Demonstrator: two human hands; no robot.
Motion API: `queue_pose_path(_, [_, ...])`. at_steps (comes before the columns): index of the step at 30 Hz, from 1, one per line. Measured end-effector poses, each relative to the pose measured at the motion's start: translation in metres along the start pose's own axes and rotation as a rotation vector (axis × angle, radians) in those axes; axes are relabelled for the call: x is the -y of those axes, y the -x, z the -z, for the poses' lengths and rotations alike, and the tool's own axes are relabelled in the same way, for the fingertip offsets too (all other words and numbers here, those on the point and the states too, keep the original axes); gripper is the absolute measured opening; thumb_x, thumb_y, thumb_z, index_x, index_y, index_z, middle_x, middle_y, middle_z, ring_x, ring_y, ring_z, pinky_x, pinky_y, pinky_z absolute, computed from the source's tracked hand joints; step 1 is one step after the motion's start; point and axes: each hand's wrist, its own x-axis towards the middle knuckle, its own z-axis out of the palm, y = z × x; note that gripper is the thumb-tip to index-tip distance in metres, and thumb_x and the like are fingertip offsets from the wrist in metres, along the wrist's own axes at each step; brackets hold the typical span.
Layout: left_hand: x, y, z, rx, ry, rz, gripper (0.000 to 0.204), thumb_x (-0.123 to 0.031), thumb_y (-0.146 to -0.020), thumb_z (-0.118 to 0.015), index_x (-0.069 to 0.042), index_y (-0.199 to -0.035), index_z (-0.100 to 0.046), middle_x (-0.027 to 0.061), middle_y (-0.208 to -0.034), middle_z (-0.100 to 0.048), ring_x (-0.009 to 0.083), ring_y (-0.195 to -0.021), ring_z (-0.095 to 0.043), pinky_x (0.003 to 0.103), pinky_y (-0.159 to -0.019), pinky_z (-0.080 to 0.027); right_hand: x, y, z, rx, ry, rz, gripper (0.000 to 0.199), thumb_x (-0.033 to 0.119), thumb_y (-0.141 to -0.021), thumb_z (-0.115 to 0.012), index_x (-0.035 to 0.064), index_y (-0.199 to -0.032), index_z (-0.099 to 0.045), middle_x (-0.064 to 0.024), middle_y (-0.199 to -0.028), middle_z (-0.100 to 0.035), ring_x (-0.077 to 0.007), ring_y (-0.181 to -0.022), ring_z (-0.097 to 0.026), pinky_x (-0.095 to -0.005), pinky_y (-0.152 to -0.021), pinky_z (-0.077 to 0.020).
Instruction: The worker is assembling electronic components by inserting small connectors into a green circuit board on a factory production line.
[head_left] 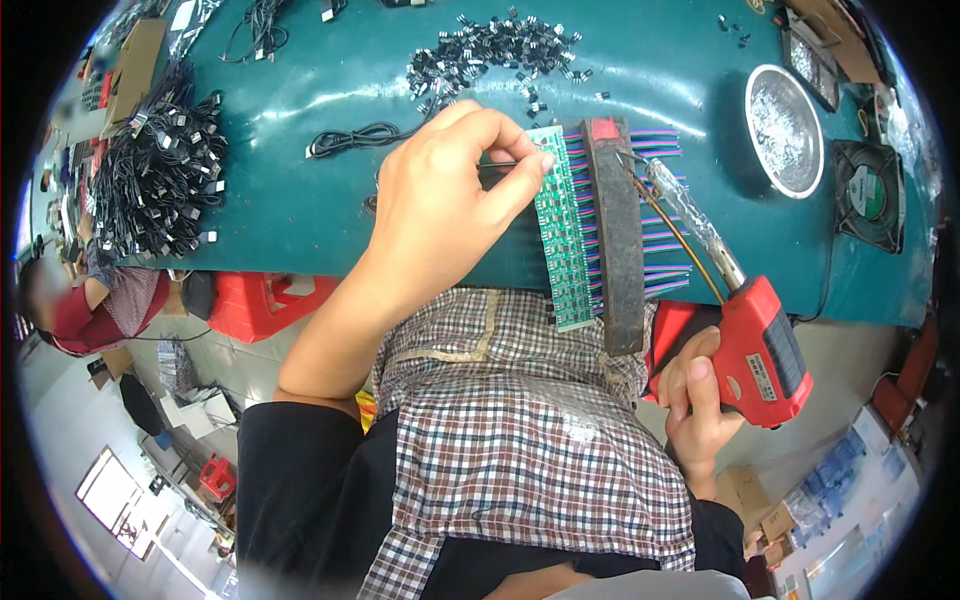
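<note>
My left hand [435,195] is closed in a pinch at the upper left edge of a green circuit board panel [565,245]. A thin black cable [492,172] runs into its fingertips. A dark bar [617,240] with a red patch lies across the ribbon of coloured wires [665,235] right of the panel. My right hand [698,395] grips a red soldering gun [762,350], partly hidden behind it. The gun's tip and thin feed tube point up and left, over the bar's upper end.
Many small black parts [490,55] are heaped at the back of the green table. A bundle of black cables [160,180] lies at left, a coiled cable [365,138] nearer. A metal bowl [785,130] and a black fan [868,195] stand at right. A red stool [265,305] is below the table.
</note>
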Motion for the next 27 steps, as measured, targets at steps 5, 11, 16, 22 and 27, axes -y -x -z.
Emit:
queue_pose_path(5, [0.001,0.000,-0.003,-0.007,-0.060,-0.020,0.015,-0.017,-0.080,-0.075,-0.007,-0.076,-0.065,0.0045,-0.078,-0.063,0.0196,-0.069,-0.065,0.033,-0.060,-0.050,0.000,-0.002,0.000,0.028,0.058,-0.042,0.020,0.016,-0.093,-0.059,0.0000,-0.084,-0.049,-0.0031,-0.063,-0.044,-0.0065,-0.040,-0.032,-0.0247,-0.039,-0.0335])
queue_pose_path(11, [0.002,0.004,-0.010,-0.025,-0.066,-0.061,0.012,-0.011,-0.077,-0.077,-0.006,-0.076,-0.066,0.0007,-0.075,-0.058,0.0134,-0.063,-0.051,0.028,-0.055,-0.041,-0.001,0.003,0.002,0.091,0.130,-0.061,0.018,0.015,-0.095,-0.057,-0.0006,-0.090,-0.050,-0.0023,-0.061,-0.044,-0.0068,-0.041,-0.035,-0.0248,-0.040,-0.0343])
queue_pose_path(16, [0.005,0.002,-0.014,-0.026,-0.058,-0.081,0.010,-0.007,-0.077,-0.077,-0.005,-0.077,-0.067,-0.0016,-0.073,-0.055,0.0077,-0.059,-0.039,0.023,-0.053,-0.033,0.002,0.003,0.001,0.123,0.273,-0.089,0.018,0.014,-0.096,-0.056,-0.0030,-0.102,-0.051,0.0019,-0.052,-0.040,-0.0075,-0.042,-0.037,-0.0250,-0.045,-0.0346])
queue_pose_path(22, [0.004,-0.001,-0.012,0.015,-0.078,-0.101,0.011,-0.007,-0.076,-0.077,-0.004,-0.076,-0.066,-0.0011,-0.072,-0.056,0.0084,-0.061,-0.043,0.024,-0.054,-0.036,-0.004,0.006,0.009,0.168,0.314,-0.088,0.018,0.012,-0.096,-0.055,-0.0035,-0.104,-0.051,0.0013,-0.053,-0.042,-0.0076,-0.042,-0.037,-0.0252,-0.046,-0.0347])
queue_pose_path(27, [0.004,-0.003,-0.010,0.065,-0.081,-0.097,0.009,-0.007,-0.077,-0.075,-0.004,-0.077,-0.066,-0.0001,-0.073,-0.058,0.0096,-0.061,-0.047,0.025,-0.055,-0.038,-0.006,0.008,0.013,0.174,0.341,-0.079,0.017,0.012,-0.096,-0.055,-0.0039,-0.102,-0.051,0.0012,-0.053,-0.042,-0.0076,-0.042,-0.037,-0.0249,-0.046,-0.0355])
